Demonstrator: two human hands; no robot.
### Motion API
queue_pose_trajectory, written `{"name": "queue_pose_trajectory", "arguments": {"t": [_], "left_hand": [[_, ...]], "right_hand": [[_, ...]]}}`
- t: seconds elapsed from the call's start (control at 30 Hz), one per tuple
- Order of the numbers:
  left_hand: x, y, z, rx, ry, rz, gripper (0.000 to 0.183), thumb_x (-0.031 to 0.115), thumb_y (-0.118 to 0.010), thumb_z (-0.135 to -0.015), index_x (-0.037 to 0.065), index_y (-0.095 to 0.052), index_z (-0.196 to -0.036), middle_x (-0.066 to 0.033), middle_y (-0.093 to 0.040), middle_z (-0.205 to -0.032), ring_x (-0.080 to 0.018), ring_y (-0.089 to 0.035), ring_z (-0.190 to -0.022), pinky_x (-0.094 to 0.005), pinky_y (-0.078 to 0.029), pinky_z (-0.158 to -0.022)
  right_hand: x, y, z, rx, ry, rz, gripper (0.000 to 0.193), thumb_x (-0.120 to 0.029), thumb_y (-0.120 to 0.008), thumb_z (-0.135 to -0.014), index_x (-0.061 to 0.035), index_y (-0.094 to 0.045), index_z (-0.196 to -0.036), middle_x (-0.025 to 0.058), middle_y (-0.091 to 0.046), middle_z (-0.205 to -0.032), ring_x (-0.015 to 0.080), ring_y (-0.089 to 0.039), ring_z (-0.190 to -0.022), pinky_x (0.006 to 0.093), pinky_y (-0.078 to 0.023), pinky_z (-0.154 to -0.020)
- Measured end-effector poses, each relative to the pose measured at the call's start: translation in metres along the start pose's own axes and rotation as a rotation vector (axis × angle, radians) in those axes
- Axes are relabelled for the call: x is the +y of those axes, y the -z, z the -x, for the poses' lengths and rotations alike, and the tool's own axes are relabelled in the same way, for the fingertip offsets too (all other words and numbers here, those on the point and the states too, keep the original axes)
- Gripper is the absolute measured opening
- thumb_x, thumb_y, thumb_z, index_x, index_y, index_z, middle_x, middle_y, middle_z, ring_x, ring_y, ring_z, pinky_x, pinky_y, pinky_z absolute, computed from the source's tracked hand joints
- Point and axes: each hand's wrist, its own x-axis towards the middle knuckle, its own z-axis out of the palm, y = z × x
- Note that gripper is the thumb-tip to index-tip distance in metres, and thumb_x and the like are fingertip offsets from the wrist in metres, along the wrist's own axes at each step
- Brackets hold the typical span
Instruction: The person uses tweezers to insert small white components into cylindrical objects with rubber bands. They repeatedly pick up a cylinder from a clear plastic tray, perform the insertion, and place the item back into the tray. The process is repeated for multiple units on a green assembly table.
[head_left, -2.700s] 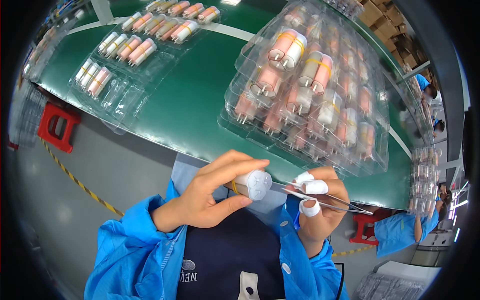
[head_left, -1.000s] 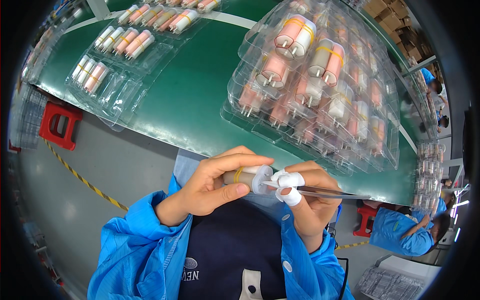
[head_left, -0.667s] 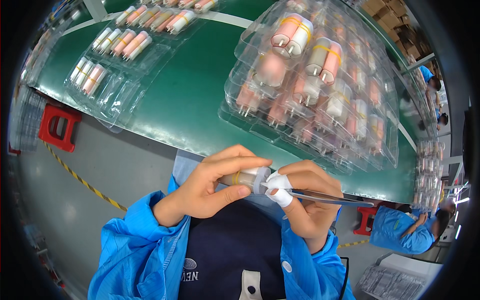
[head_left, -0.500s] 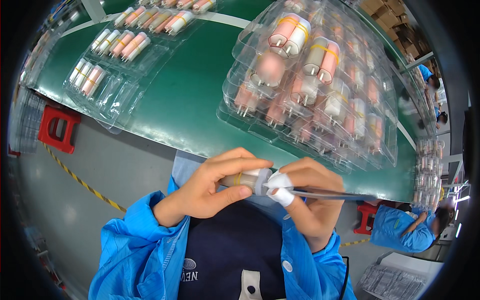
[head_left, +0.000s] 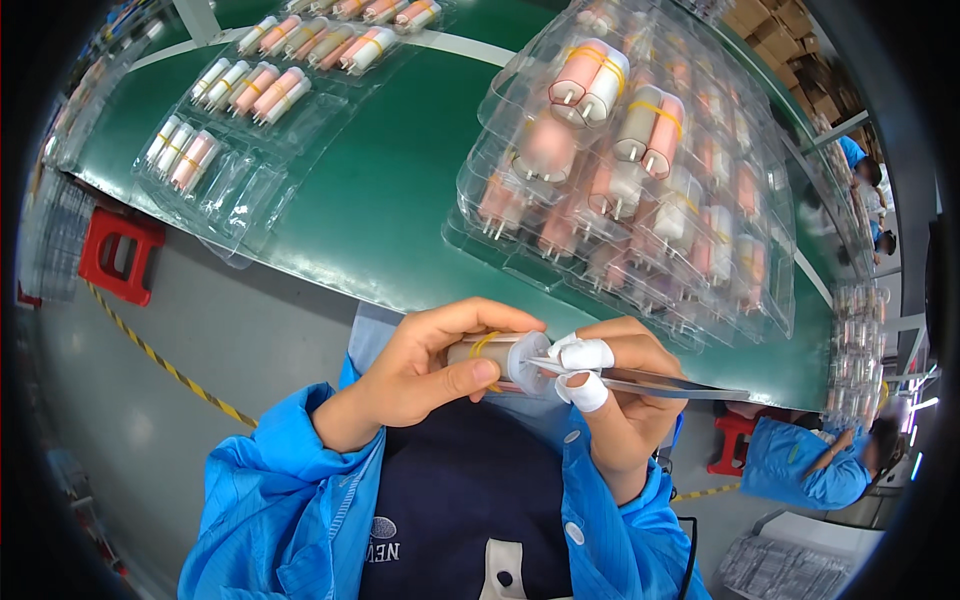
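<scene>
My left hand (head_left: 415, 380) is closed around a bundle of cylinders (head_left: 493, 352), grey on the visible side, with a yellow rubber band around it. A translucent round cap (head_left: 527, 362) covers the bundle's right end. Metal tweezers (head_left: 690, 384) are pinched in my right hand (head_left: 632, 400), whose thumb and a finger wear white wraps. The tweezer tips touch or nearly touch the cap; I cannot tell which. Both hands are in front of the green table's near edge, above my lap.
Right of centre on the green table (head_left: 390, 210), stacked clear plastic trays (head_left: 475, 185) hold pink, white and grey cylinders. Another clear tray (head_left: 240, 205) lies at the left, partly filled. Red stools (head_left: 118, 255) stand on the floor. A person in blue (head_left: 800, 462) sits at the right.
My right hand and the tweezers have shifted slightly right, and the tweezers now show more clearly. The bundle has turned a little, so its capped end faces me more.
</scene>
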Motion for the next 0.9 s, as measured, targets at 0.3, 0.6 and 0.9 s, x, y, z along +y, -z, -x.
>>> {"name": "queue_pose_trajectory", "arguments": {"t": [0.3,0.6,0.9], "left_hand": [[0.003,0.001,0.000,0.019,0.002,-0.057,0.056,0.037,-0.063,-0.090,-0.009,-0.053,-0.122,-0.0121,-0.061,-0.103,-0.0098,-0.056,-0.075,-0.0213,-0.044,-0.062],[0.005,-0.001,-0.002,-0.011,-0.041,-0.054,0.050,0.031,-0.065,-0.089,-0.009,-0.058,-0.119,-0.0148,-0.060,-0.105,-0.0115,-0.057,-0.075,-0.0230,-0.046,-0.065],[0.009,-0.001,-0.003,-0.039,-0.036,-0.078,0.053,0.034,-0.065,-0.089,-0.009,-0.056,-0.118,-0.0161,-0.060,-0.105,-0.0143,-0.060,-0.079,-0.0241,-0.047,-0.065]], "right_hand": [[0.001,-0.001,0.000,-0.016,-0.001,0.021,0.016,0.001,-0.071,-0.077,0.0009,-0.069,-0.093,0.0138,-0.067,-0.086,0.0173,-0.064,-0.073,0.0259,-0.049,-0.061],[-0.012,0.004,-0.013,-0.151,-0.128,0.026,0.012,0.001,-0.068,-0.079,0.0009,-0.068,-0.090,0.0114,-0.066,-0.081,0.0164,-0.063,-0.070,0.0256,-0.047,-0.060],[-0.013,0.011,-0.023,-0.265,-0.167,-0.037,0.011,0.002,-0.066,-0.078,0.0013,-0.066,-0.089,0.0112,-0.064,-0.083,0.0164,-0.063,-0.075,0.0259,-0.048,-0.065]]}}
